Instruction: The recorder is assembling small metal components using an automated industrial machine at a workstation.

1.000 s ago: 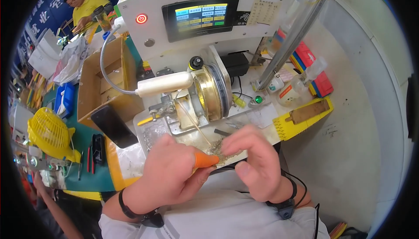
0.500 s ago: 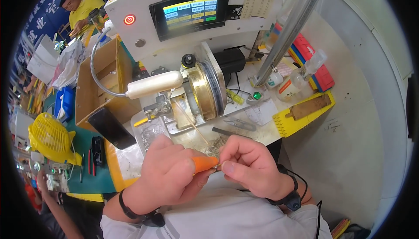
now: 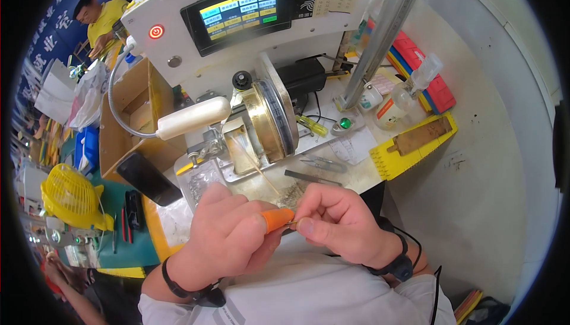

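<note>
Right hand (image 3: 339,224) has joined left hand (image 3: 231,227), both pinching a tiny piece (image 3: 291,223) between their fingertips (image 3: 306,226).

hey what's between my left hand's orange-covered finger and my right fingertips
In the head view, a small, thin piece sits there, held between the left hand and right hand; too small to identify.
</note>
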`<move>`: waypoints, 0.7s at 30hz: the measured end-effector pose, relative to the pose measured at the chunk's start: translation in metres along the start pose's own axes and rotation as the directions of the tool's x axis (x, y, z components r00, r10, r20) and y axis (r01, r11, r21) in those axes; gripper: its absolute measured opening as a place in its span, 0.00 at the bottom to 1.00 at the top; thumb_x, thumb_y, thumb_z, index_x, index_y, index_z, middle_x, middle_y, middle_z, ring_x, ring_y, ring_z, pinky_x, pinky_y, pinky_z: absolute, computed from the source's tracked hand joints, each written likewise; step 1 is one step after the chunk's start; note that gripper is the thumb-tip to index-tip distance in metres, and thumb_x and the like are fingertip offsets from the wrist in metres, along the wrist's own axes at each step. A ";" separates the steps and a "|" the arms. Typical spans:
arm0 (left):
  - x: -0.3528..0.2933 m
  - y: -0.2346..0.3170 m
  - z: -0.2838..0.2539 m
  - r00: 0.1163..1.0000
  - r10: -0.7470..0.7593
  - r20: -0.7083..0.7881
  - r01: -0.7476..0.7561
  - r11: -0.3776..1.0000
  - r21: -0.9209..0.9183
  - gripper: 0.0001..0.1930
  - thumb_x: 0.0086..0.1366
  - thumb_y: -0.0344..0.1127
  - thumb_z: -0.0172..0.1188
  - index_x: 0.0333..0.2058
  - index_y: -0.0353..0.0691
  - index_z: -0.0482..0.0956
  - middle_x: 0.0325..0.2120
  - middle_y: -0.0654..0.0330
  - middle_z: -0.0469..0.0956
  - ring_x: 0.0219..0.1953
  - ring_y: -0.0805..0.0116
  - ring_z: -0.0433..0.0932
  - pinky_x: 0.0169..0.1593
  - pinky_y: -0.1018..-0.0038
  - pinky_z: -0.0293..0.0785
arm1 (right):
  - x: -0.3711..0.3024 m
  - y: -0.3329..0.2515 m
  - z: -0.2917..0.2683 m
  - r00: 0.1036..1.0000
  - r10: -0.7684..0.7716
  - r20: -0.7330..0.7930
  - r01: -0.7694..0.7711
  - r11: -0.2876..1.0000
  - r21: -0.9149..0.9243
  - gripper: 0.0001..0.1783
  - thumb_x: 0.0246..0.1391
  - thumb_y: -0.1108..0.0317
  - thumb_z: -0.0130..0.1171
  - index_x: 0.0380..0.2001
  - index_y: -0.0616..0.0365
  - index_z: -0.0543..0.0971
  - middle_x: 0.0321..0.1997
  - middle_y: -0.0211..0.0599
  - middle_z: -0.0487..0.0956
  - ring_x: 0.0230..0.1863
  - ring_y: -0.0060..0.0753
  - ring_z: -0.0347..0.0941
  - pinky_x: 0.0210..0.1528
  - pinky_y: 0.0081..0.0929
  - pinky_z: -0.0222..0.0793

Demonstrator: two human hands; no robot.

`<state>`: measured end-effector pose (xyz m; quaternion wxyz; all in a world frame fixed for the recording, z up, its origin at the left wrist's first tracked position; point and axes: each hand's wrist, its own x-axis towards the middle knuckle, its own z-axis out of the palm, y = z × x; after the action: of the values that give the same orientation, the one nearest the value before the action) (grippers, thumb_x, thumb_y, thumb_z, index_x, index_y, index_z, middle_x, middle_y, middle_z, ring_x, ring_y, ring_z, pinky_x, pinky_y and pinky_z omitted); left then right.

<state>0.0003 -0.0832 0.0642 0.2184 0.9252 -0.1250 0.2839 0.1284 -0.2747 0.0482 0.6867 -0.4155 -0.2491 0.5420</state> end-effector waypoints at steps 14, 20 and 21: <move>0.016 -0.005 0.035 0.977 0.083 0.196 -0.093 0.995 0.044 0.16 0.50 0.26 0.72 0.35 0.45 0.74 0.28 0.69 0.82 0.22 0.67 0.75 0.32 0.66 0.59 | -0.022 0.006 -0.036 0.982 0.150 -0.116 -0.134 0.982 0.135 0.07 0.72 0.67 0.57 0.45 0.59 0.77 0.28 0.14 0.68 0.25 0.06 0.56 0.27 0.14 0.50; 0.031 0.001 0.069 0.937 0.135 0.322 -0.161 0.985 0.057 0.15 0.49 0.28 0.73 0.31 0.44 0.74 0.25 0.67 0.79 0.23 0.65 0.75 0.31 0.65 0.61 | -0.041 0.033 -0.072 0.980 -0.003 -0.201 -0.012 0.997 -0.072 0.06 0.70 0.68 0.61 0.41 0.60 0.79 0.25 0.12 0.66 0.27 0.06 0.56 0.29 0.14 0.52; 0.033 0.000 0.077 0.931 0.145 0.335 -0.167 0.985 0.040 0.14 0.49 0.29 0.74 0.30 0.44 0.74 0.24 0.67 0.78 0.22 0.64 0.75 0.31 0.65 0.61 | -0.046 0.038 -0.077 0.972 -0.007 -0.236 -0.010 0.997 -0.073 0.06 0.70 0.68 0.61 0.41 0.60 0.80 0.25 0.12 0.67 0.27 0.06 0.57 0.29 0.14 0.53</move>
<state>0.0636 -0.1233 0.0258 0.1393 0.9538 -0.2232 0.1451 0.1557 -0.3390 -0.0196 0.6952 -0.5021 -0.1855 0.4797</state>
